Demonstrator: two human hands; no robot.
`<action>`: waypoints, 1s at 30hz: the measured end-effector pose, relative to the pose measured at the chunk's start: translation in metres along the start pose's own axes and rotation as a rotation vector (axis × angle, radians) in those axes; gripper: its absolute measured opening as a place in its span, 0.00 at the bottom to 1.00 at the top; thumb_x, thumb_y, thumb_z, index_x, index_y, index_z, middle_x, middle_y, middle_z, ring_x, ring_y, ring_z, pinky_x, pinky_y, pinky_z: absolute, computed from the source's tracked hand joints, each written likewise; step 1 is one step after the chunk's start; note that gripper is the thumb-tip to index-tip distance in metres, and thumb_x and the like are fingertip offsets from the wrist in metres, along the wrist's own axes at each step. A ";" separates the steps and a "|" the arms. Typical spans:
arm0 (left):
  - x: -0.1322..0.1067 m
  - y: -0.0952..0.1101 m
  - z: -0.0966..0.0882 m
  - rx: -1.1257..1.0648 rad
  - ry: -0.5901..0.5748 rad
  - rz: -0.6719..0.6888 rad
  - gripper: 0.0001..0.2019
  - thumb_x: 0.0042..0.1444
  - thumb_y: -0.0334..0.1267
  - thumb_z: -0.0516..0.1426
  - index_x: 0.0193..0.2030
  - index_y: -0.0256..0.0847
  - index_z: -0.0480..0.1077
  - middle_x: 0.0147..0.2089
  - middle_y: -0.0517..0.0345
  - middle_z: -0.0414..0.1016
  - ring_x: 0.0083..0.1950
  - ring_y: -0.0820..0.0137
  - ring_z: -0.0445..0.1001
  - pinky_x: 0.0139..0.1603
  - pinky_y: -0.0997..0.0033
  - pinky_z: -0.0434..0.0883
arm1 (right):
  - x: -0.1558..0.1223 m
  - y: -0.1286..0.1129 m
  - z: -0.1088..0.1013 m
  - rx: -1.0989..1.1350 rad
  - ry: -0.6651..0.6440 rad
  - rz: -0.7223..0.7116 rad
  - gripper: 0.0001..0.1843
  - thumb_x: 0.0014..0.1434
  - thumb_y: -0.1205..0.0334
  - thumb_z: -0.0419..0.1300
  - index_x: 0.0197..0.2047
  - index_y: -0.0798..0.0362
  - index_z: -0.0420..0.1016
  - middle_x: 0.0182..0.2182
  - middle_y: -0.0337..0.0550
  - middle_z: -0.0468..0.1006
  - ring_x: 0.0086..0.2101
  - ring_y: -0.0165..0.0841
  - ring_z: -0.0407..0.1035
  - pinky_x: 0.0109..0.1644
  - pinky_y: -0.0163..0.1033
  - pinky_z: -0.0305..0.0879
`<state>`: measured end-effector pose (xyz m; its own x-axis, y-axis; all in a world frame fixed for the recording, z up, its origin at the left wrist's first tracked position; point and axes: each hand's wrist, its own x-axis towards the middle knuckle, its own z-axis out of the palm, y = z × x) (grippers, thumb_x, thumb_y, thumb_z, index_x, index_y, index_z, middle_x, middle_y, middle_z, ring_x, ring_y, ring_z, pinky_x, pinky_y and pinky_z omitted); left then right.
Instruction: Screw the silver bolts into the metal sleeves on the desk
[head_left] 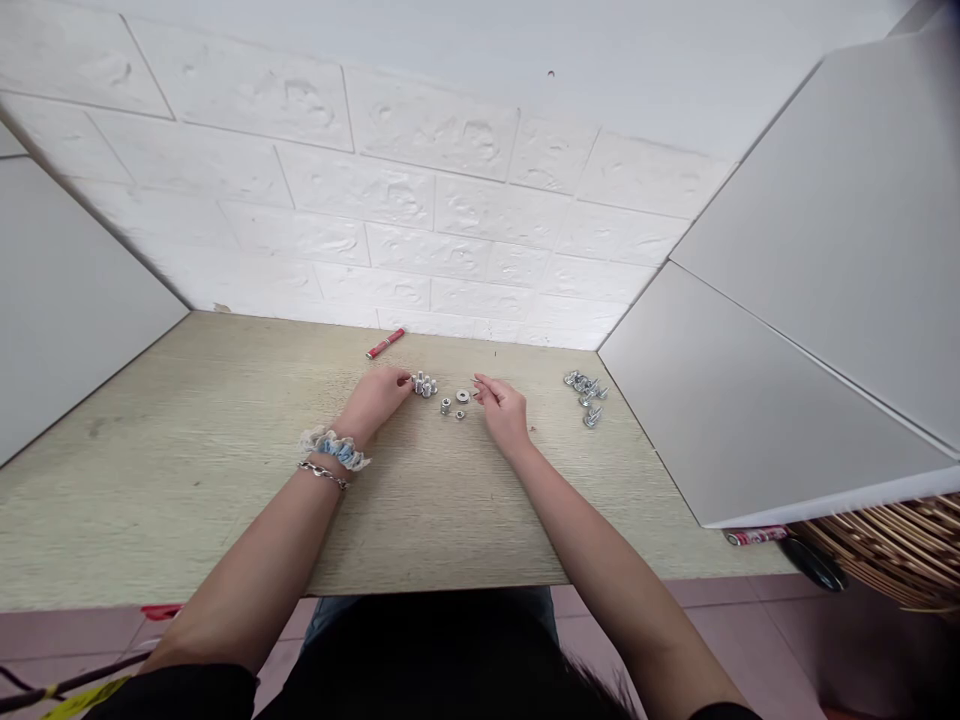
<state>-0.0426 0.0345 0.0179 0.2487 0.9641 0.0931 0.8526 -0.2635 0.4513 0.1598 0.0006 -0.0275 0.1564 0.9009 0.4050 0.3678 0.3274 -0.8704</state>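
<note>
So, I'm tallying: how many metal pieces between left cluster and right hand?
3: ring near right hand, tall piece left of it, small piece in front. Some may be hidden.

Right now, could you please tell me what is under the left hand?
The tabletop shows around the left hand, whose fingertips are at the metal cluster's edge. Whatever lies directly beneath the palm is covered and cannot be seen.

The table (187,450) looks like wood, matt and a bit rough. On it, the little silver parts (424,385) and bolts (587,384) are shiny metal. Behind it, the wall (420,130) is bumpy. Right of it, the basket (892,545) is woven, shiny sticks.
</note>
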 end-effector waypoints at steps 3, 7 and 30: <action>-0.001 0.000 -0.001 0.021 -0.003 0.012 0.15 0.52 0.43 0.48 0.33 0.41 0.74 0.31 0.55 0.75 0.33 0.66 0.71 0.32 0.71 0.62 | 0.000 0.000 0.000 -0.086 -0.023 -0.033 0.11 0.53 0.63 0.55 0.37 0.53 0.77 0.33 0.43 0.75 0.33 0.29 0.69 0.41 0.37 0.65; -0.002 0.001 -0.001 0.044 -0.018 0.014 0.16 0.53 0.44 0.47 0.28 0.40 0.72 0.28 0.54 0.74 0.31 0.67 0.70 0.30 0.72 0.61 | 0.001 0.001 0.000 -0.213 -0.039 -0.038 0.09 0.53 0.64 0.56 0.34 0.52 0.78 0.32 0.42 0.73 0.32 0.29 0.67 0.39 0.36 0.65; -0.006 0.009 -0.007 0.093 -0.023 -0.027 0.14 0.52 0.43 0.48 0.25 0.40 0.71 0.27 0.54 0.74 0.31 0.66 0.70 0.29 0.72 0.59 | 0.003 0.008 0.005 -0.422 -0.194 -0.063 0.17 0.52 0.64 0.53 0.47 0.54 0.68 0.44 0.47 0.69 0.45 0.35 0.62 0.50 0.41 0.58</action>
<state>-0.0398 0.0266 0.0280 0.2349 0.9701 0.0617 0.8977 -0.2408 0.3689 0.1590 0.0073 -0.0346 -0.0371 0.9328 0.3585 0.7179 0.2744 -0.6398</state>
